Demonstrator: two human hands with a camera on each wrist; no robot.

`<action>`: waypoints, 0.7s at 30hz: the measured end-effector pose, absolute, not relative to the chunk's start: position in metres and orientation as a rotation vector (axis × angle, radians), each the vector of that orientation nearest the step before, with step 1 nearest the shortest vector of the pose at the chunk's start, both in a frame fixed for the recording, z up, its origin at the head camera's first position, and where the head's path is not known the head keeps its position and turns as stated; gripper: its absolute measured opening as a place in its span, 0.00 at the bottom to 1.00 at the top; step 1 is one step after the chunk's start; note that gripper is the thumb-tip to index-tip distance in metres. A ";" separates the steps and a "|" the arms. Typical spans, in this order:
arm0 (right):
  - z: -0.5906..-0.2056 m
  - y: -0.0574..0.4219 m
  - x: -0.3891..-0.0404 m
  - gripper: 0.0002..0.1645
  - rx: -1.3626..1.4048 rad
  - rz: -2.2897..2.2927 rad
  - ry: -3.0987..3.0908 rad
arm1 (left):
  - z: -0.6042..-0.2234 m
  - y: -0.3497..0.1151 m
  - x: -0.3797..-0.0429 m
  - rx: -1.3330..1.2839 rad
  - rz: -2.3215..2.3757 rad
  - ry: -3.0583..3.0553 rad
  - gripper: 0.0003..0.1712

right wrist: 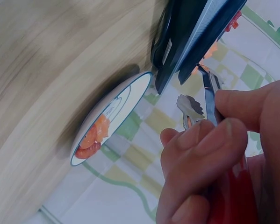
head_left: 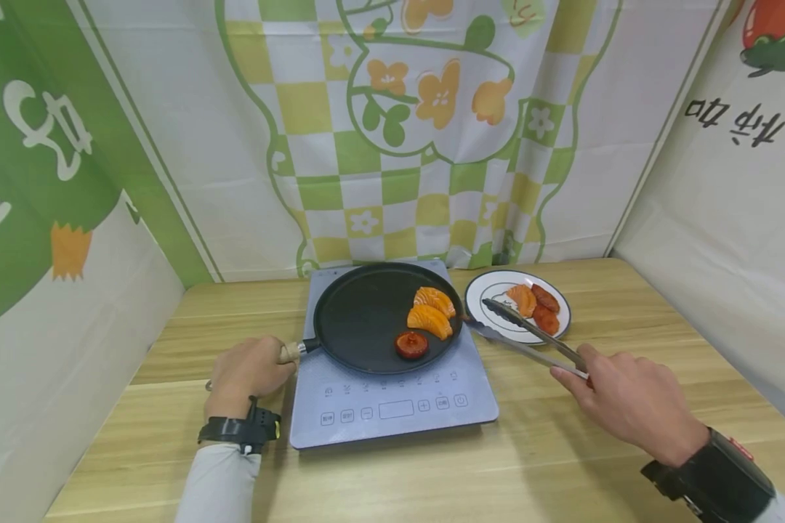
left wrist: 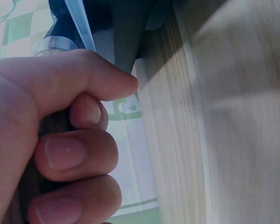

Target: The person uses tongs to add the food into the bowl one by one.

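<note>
Head view: the left hand point(head_left: 248, 370) grips the handle point(head_left: 290, 353) of the pan point(head_left: 363, 316), which sits on the cooktop point(head_left: 392, 430) with food point(head_left: 429, 322) at its right. The right hand point(head_left: 634, 396) holds spread tongs point(head_left: 518, 318), one tip near the pan's edge, the other over the plate point(head_left: 485, 288).

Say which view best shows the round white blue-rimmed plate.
The head view: the plate shows from above, partly crossed by metal tongs. The right wrist view shows it steeply slanted; the left wrist view doesn't show it.
</note>
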State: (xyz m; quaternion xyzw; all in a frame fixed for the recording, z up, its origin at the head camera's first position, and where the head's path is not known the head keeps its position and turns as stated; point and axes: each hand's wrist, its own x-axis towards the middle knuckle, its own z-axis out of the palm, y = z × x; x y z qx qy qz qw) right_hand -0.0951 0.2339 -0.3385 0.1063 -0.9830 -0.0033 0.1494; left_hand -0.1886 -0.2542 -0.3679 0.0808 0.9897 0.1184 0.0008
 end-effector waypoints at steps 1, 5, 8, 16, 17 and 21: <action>-0.339 0.235 -0.095 0.25 0.306 -0.012 -2.820 | -0.368 -0.254 -0.189 0.253 0.368 3.107 0.20; -0.339 0.237 -0.097 0.26 0.299 -0.018 -2.823 | -0.366 -0.254 -0.188 0.248 0.365 3.105 0.19; -0.339 0.239 -0.098 0.26 0.286 -0.019 -2.847 | -0.366 -0.253 -0.187 0.251 0.372 3.107 0.19; -0.339 0.245 -0.100 0.26 0.282 -0.028 -2.852 | -0.366 -0.254 -0.189 0.255 0.359 3.104 0.19; -0.339 0.245 -0.101 0.26 0.277 -0.028 -2.853 | -0.366 -0.254 -0.189 0.253 0.355 3.105 0.19; -0.339 0.247 -0.101 0.27 0.255 -0.018 -2.866 | -0.366 -0.255 -0.189 0.250 0.352 3.104 0.18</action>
